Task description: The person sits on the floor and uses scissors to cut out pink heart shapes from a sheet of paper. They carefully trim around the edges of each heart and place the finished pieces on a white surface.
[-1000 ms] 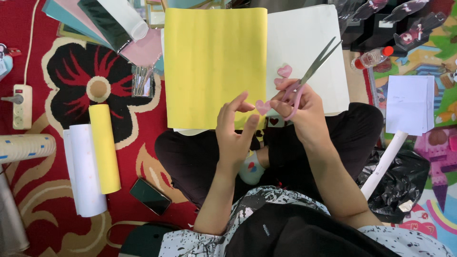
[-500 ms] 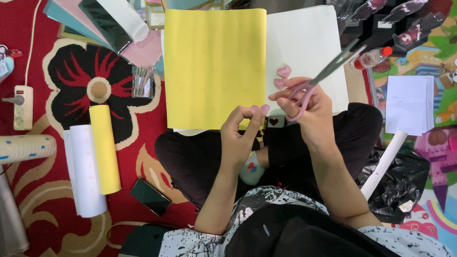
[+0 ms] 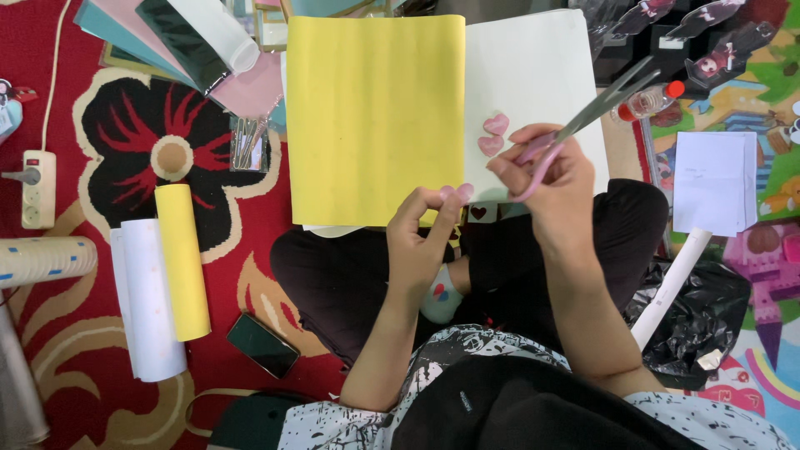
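My right hand [image 3: 554, 187] grips pink-handled scissors [image 3: 596, 108], blades pointing up and right over a white sheet [image 3: 537, 75]. My left hand [image 3: 421, 225] pinches a small pink paper piece [image 3: 463, 192] between thumb and fingertips, just below the edge of a yellow sheet [image 3: 375, 108]. Two pink cut-out hearts [image 3: 493, 133] lie on the white sheet, next to my right hand. I sit cross-legged in black trousers; a small white card with a red heart [image 3: 478, 213] lies between the hands.
On the red flowered carpet lie a yellow roll [image 3: 183, 258] and a white roll [image 3: 150, 300], a dark phone [image 3: 262, 344], a power strip [image 3: 37, 189], coloured paper rolls [image 3: 192, 37] at top left, a white folded paper [image 3: 712, 179], a small bottle [image 3: 650, 100] and a black bag [image 3: 700, 325].
My right hand has carried the scissors up and to the right, away from the left hand. The left hand stays put, still pinching the small pink piece.
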